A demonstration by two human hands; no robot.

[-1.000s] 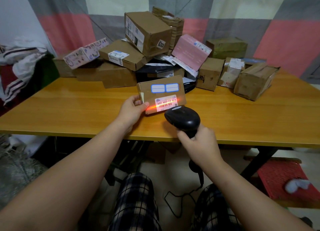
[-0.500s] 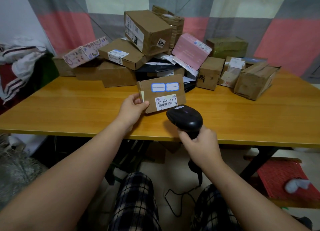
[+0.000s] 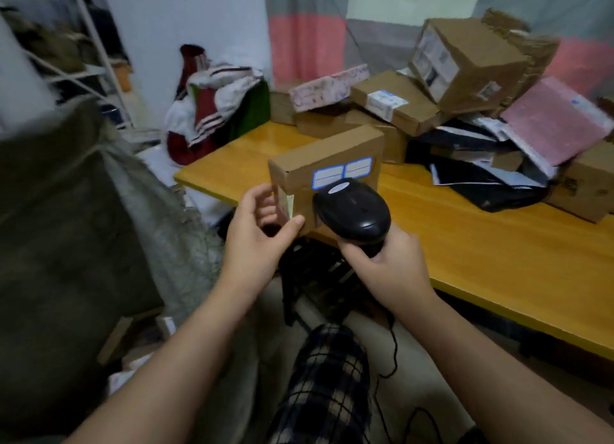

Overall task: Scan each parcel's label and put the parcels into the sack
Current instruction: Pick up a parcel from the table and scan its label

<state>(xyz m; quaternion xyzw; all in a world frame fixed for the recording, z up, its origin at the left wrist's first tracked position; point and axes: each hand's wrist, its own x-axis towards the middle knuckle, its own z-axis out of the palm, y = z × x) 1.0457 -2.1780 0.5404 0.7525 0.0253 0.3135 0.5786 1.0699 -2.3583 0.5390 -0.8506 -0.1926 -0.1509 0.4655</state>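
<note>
The left hand pinched the left end of a small brown parcel, thumb pressed on the front face at the lower corner and the other fingers curled behind the end flap. It held the parcel upright in the air over the near left corner of the yellow wooden table. The right hand was wrapped round the grip of a black scanner just off the table's near edge. The scanner's domed head covered the lower right part of the parcel's front face, below a blue-framed white label. A thin black cable hung below the table's near edge, beside a checked trouser leg. Off the table's left end stood the grey-green sack, blurred. Toward the table's far side lay the heap of remaining parcels, brown boxes stacked on one another with a pink mailer leaning against them and dark plastic bags underneath. Beyond the table's far left corner sat a bundle of red and white clothes.
</note>
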